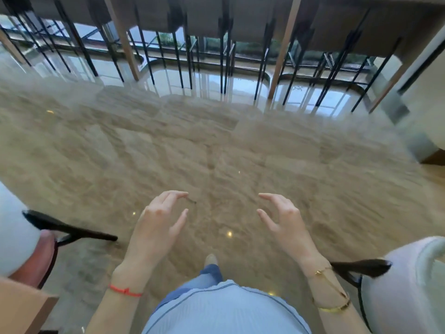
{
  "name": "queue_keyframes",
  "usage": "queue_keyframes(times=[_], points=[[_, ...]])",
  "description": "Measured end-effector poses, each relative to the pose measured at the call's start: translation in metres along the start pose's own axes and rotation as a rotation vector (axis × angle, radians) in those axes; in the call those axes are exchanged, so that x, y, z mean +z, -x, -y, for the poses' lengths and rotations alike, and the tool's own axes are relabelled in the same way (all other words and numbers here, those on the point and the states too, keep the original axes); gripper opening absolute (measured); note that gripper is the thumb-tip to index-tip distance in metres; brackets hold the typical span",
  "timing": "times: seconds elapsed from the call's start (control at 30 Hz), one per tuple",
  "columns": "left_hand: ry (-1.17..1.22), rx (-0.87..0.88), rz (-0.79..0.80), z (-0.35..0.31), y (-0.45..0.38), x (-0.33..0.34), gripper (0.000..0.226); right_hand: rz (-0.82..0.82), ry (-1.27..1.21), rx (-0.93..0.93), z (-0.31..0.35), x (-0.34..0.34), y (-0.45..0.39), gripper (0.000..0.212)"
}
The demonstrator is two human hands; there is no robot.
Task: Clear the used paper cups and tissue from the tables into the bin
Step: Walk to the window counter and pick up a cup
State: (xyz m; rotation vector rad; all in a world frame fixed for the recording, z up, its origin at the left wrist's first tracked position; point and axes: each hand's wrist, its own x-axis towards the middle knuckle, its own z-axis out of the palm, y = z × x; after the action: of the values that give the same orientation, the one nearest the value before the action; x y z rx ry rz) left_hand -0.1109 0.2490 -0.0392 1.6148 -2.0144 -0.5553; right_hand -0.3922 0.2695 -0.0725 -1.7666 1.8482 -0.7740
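No paper cup, tissue or bin shows in this view, so how they look and where they are cannot be told.

2 hands reach out over the floor (168, 145). The left hand (157, 222) has its fingers spread and a little bent, and it holds nothing. The right hand (283, 219) looks the same, fingers apart and a little bent, with nothing in it. The 2 hands are apart, with bare floor between them.

The left wrist has 1 red string band (125, 290). The right wrist has 2 gold bracelets (333, 308), joined by a thin chain.

The person wears a light blue top (224, 307) and blue jeans (212, 273). 1 shoe tip (211, 259) points forward on the floor, just past the jeans.

The floor is shiny tan stone with small bright light spots on it. It looks blurred.

1 chair (16, 237) with a white seat and a black leg stands at the left edge of the view. 1 more white chair (404, 288) with a black leg stands at the right edge. A brown tabletop corner (21, 302) shows at the bottom left.

Far ahead, a long tabletop (361, 22) runs across the top of the view. Under it are many thin black chair legs (178, 59) and 3 slanted wooden legs (124, 39). The black legs are too many and too blurred to count.
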Motion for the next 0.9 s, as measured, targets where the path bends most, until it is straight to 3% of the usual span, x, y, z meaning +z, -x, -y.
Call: queue_keyframes(times=[0.27,0.57,0.9], points=[[-0.012,0.067,-0.015,0.02,-0.204,-0.005,0.033,-0.087,-0.022,0.051,-0.007,-0.01,-0.189,0.034],[-0.016,0.08,0.026,0.034,-0.418,0.036,0.033,-0.08,-0.025,0.078,-0.05,-0.012,-0.392,0.034],[0.004,0.058,-0.036,0.017,-0.667,0.067,0.033,-0.05,0.031,-0.025,-0.082,-0.063,-0.665,0.035]])
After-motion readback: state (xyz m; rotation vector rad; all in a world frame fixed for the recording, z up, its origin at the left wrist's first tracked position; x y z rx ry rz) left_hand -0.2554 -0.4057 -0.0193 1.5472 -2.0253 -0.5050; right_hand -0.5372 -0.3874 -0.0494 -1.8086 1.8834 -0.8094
